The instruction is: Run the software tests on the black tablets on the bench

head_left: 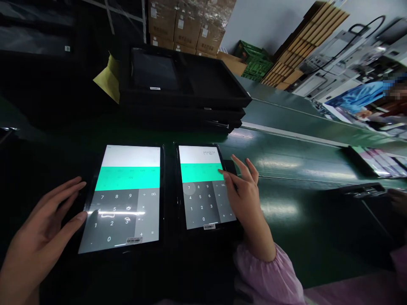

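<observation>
Two lit tablets lie side by side in front of me, both showing a calculator with a green band. My left hand (52, 226) is at the left edge of the left tablet (127, 203), fingers apart and holding nothing. Over the right edge of the right tablet (203, 199) is my right hand (244, 190), its index fingertip at the green band and its other fingers spread. Symbols and digits show at the top of the right screen, while the top of the left screen looks almost blank.
Stacked black trays (219, 80) holding a dark tablet (154, 70) stand behind. A yellow sheet (110, 78) lies beside them. Cartons (187, 25) and a green crate (254, 59) are farther back. Another person's hand (397, 199) shows at the right by a black tray (359, 212).
</observation>
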### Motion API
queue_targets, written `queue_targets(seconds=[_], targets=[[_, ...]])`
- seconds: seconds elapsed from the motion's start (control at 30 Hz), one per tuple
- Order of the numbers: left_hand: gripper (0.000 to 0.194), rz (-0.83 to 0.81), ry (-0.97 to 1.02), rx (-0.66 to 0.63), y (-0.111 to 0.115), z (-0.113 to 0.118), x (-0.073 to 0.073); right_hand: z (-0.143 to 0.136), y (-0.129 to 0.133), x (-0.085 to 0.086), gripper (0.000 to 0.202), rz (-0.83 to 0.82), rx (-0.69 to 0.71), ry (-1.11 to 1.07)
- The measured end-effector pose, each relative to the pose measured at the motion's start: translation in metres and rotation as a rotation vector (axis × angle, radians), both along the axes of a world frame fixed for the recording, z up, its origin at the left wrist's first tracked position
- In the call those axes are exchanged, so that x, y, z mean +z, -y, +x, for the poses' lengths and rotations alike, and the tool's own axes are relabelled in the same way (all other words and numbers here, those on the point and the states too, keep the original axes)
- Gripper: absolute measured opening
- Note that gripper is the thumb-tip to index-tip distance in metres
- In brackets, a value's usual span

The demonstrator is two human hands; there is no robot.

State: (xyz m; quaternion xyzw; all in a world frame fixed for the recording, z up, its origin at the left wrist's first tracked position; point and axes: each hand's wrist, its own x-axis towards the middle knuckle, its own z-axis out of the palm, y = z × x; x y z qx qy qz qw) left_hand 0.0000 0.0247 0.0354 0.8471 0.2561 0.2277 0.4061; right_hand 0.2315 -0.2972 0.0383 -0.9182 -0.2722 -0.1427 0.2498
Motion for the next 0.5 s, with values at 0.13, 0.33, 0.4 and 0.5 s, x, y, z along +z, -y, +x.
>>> queue_targets(seconds=[0.13, 0.33, 0.4, 0.5], targets=[[0.047, -0.091, 0.022, 0.039, -0.003, -0.002, -0.005, 0.001, 0.001, -0.003, 0.044, 0.004, 0.017, -0.003], [0.059, -0.206, -0.075, 0.063, -0.001, -0.004, 0.0, -0.023, -0.014, 0.01, 0.042, 0.03, 0.061, 0.008], [0.064, -0.216, -0.178, 0.018, -0.003, -0.002, 0.009, -0.041, -0.03, 0.016, 0.038, 0.079, 0.086, 0.011], [0.069, -0.228, -0.302, -0.046, -0.014, 0.002, 0.021, -0.07, -0.066, 0.02, 0.034, 0.07, 0.24, -0.037]])
